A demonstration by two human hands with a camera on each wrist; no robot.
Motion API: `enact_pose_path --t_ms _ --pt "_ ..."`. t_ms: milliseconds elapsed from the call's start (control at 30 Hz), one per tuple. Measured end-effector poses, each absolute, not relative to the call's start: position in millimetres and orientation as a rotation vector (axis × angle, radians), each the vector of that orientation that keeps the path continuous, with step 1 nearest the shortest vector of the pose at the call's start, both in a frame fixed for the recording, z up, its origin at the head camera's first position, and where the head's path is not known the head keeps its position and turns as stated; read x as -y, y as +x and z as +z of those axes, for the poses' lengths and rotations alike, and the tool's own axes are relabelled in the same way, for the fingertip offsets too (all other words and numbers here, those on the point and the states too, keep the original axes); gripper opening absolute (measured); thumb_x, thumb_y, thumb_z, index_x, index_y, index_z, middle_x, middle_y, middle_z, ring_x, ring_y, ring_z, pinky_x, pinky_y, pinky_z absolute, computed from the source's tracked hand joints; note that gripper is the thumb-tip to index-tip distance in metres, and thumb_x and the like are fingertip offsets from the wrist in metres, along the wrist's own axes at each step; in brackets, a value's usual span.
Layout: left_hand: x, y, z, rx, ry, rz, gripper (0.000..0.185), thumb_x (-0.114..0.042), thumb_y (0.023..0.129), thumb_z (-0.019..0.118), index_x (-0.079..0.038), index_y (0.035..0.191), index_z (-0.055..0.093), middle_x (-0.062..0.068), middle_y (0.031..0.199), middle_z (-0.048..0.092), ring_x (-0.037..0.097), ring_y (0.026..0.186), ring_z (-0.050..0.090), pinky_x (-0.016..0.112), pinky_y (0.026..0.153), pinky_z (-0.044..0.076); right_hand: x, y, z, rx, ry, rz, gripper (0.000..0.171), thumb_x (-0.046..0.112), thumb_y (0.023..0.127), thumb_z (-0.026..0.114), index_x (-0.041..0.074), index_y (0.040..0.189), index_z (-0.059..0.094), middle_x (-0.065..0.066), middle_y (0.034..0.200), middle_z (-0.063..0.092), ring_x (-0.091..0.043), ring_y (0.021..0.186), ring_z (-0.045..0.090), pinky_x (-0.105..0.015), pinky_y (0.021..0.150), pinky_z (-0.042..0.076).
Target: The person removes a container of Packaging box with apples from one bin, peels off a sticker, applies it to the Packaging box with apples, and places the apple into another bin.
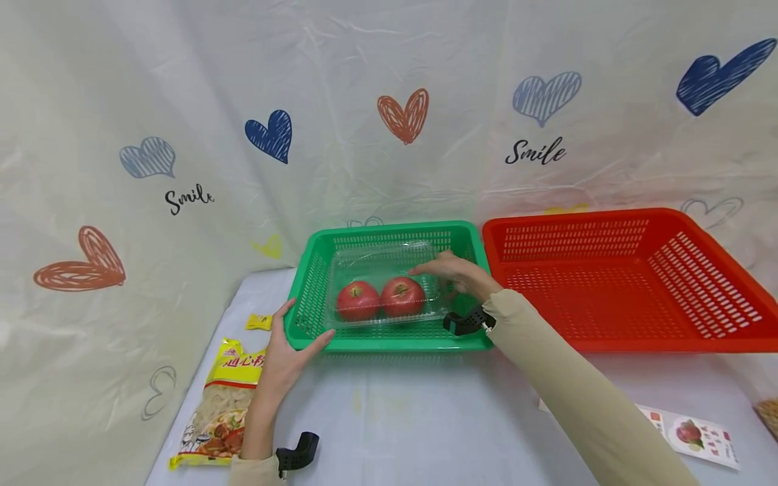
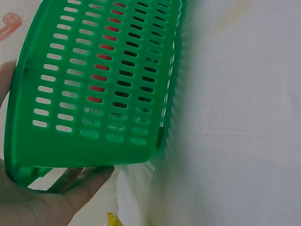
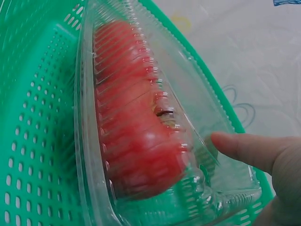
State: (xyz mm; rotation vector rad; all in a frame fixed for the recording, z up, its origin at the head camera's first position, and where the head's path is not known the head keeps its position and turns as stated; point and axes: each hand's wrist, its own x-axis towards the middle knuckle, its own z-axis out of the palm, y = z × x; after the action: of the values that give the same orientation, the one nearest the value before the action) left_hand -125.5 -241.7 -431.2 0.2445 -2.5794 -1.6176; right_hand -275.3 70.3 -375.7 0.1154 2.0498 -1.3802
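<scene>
A green slotted basket [image 1: 313, 283] stands on the white table. Inside it lies a clear plastic box [image 1: 379, 262] with two red tomatoes [image 1: 358, 301] side by side. My left hand [image 1: 302, 329] rests at the basket's front left corner, thumb up along the side and fingers straight under the front rim. The left wrist view shows that hand [image 2: 42, 202] below the basket wall [image 2: 94, 70]. My right hand [image 1: 446, 266] lies with straight fingers on the box's right end. In the right wrist view one finger [image 3: 244, 148] touches the clear lid [image 3: 188, 89] over a tomato [image 3: 136, 141].
An empty red basket [image 1: 626, 277] stands right beside the green one. A yellow pasta packet [image 1: 219, 405] and a small yellow sachet [image 1: 259, 322] lie at the left. A printed card [image 1: 693, 432] with a tomato picture lies at the front right. A heart-patterned sheet hangs behind.
</scene>
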Motion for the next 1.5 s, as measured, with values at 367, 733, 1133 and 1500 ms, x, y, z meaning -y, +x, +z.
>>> enact_pose_path --t_ms 367,733,1133,1500 --pt "241 -126 -431 2.582 0.239 -1.611 0.099 -0.036 0.089 0.083 -0.019 0.164 0.020 0.020 0.167 0.026 0.041 0.149 0.031 0.064 0.121 0.027 -69 -280 -381 -2.000 0.153 -1.469 0.094 0.029 0.097 0.075 -0.003 0.163 0.015 -0.018 0.105 0.050 -0.014 0.059 0.043 -0.065 0.103 0.049" --pt "242 -125 -432 2.573 0.237 -1.621 0.100 -0.034 0.089 0.084 -0.017 0.164 0.020 0.019 0.166 0.027 0.038 0.150 0.031 0.062 0.121 0.028 -63 -277 -377 -1.948 0.166 -1.492 0.112 0.030 0.099 0.071 0.000 0.162 -0.016 -0.032 0.163 0.014 -0.051 0.129 0.048 -0.066 0.104 0.048" --pt "242 -125 -432 2.576 0.235 -1.625 0.100 -0.034 0.089 0.084 -0.018 0.164 0.020 0.020 0.164 0.031 0.039 0.147 0.034 0.063 0.121 0.028 -59 -270 -371 -1.993 0.092 -1.474 0.101 0.040 0.096 0.073 0.005 0.167 0.010 -0.020 0.127 0.050 -0.042 0.116 0.058 -0.046 0.077 0.058" --pt "242 -125 -431 2.566 0.215 -1.621 0.101 -0.034 0.089 0.084 -0.015 0.164 0.020 0.019 0.165 0.030 0.037 0.149 0.032 0.062 0.122 0.027 -53 -264 -363 -1.924 0.047 -1.542 0.103 0.035 0.099 0.069 0.006 0.167 -0.003 -0.027 0.163 0.021 -0.032 0.091 0.060 -0.039 0.056 0.054"
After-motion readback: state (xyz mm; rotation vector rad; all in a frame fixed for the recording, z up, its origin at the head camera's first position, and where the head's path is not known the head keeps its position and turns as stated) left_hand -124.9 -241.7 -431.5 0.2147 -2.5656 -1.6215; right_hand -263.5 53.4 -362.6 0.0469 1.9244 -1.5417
